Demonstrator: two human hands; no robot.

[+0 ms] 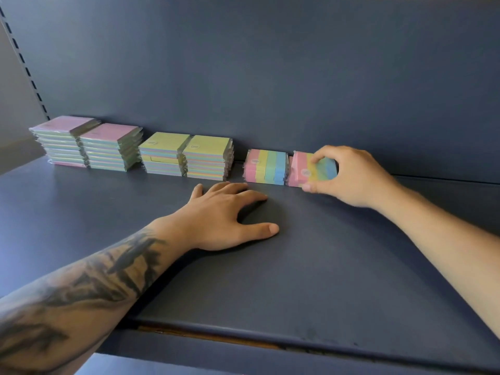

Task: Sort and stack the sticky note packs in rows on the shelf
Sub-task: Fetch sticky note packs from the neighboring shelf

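Note:
Along the back of the dark blue shelf (311,266) stand stacks of sticky note packs. Two pink-topped stacks (89,143) sit at the left, and two yellow-green-topped stacks (186,155) in the middle. A stack of striped packs (266,166) in pink, yellow, green and blue stands right of them. My right hand (349,175) grips the top striped pack (304,169) of the rightmost stack, thumb at its front edge and fingers over its top. My left hand (227,215) rests flat on the shelf in front of the striped packs, fingers spread, holding nothing.
The shelf's back panel (270,77) rises right behind the stacks. A slotted upright rail (24,63) runs down the far left. The shelf's front edge (270,334) lies near the bottom of the view.

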